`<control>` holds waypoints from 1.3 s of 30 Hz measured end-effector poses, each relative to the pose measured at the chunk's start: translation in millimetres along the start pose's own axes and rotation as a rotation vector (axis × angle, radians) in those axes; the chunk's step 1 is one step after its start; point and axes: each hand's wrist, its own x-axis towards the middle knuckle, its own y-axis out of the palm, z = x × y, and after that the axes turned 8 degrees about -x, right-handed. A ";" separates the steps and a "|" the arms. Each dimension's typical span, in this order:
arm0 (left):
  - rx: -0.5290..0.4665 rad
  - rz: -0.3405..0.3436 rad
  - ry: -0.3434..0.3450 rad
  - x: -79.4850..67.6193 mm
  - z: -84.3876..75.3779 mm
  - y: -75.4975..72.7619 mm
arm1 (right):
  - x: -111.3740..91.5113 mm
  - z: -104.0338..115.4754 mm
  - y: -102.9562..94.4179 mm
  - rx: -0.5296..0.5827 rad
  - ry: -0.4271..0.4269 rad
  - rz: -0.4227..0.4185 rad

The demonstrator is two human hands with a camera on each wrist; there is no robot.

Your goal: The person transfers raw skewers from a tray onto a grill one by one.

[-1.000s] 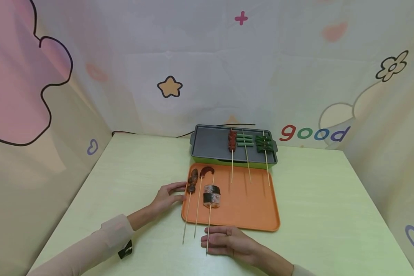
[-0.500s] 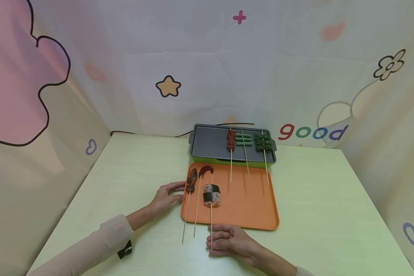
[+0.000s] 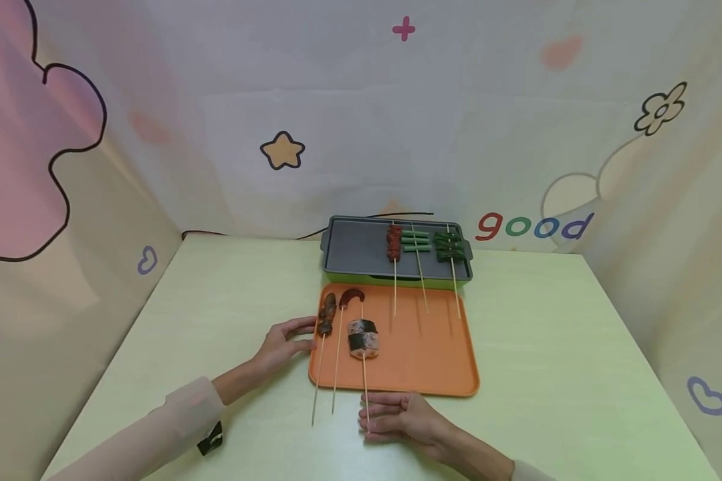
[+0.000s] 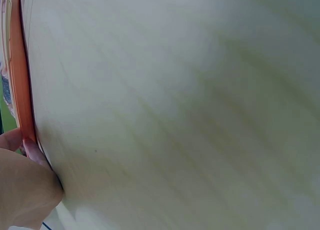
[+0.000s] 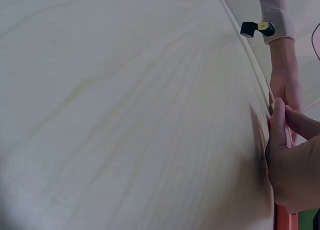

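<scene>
My right hand (image 3: 406, 424) pinches the bare lower stick of a skewer at the tray's front edge. This skewer's thick piece of food (image 3: 363, 339), banded white and black, lies over the orange tray (image 3: 421, 364). My left hand (image 3: 283, 344) rests at the tray's left edge, its fairly straight fingers and thumb touching the rim; the left wrist view shows fingertips (image 4: 34, 151) against the orange side. Beside them on the tray lie a brown mushroom-like skewer (image 3: 327, 314) and a skewer with a curved dark-red piece (image 3: 351, 296), their sticks reaching past the front rim.
Behind the tray stands a green grill with a dark grey plate (image 3: 355, 247). On its right half lie a red meat skewer (image 3: 394, 242), a green-stalk skewer (image 3: 416, 240) and a dark green leafy skewer (image 3: 449, 247), sticks pointing forward. A printed cloth (image 3: 349, 153) backs the table.
My right hand has shifted the banded skewer's stick end a little right relative to the tray. The head view has turned slightly, so everything sits further left. My left hand stays at the tray edge.
</scene>
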 end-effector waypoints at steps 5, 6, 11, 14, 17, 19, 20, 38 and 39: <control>-0.003 -0.016 -0.022 0.5 -1.8 2.9 | -1.5 0.6 -2.4 0.000 0.001 0.000; 0.003 -0.014 -0.018 0.4 -1.9 3.3 | -1.8 0.5 -2.7 0.001 0.000 0.001; -0.006 -0.019 -0.031 -0.3 -2.8 4.4 | -2.9 -0.3 -3.6 0.015 -0.005 0.010; -0.005 -0.022 -0.031 -0.8 -2.9 4.0 | -3.3 0.0 -4.0 0.015 -0.016 0.011; 0.007 -0.023 -0.029 -1.6 -3.9 3.5 | -3.6 1.5 -4.2 0.010 -0.026 0.009; 0.017 -0.023 -0.026 -2.1 -4.5 3.3 | -3.8 2.7 -4.4 0.000 -0.031 0.007; 0.015 -0.022 -0.029 -2.2 -4.9 3.2 | -4.0 3.4 -4.5 -0.005 -0.032 0.007; -0.012 -0.019 -0.022 -1.0 -3.7 0.8 | 0.5 27.3 -2.6 -0.077 -0.076 0.024; -0.011 -0.016 -0.021 -1.4 -4.0 0.4 | 1.3 29.4 -2.2 -0.076 -0.079 0.024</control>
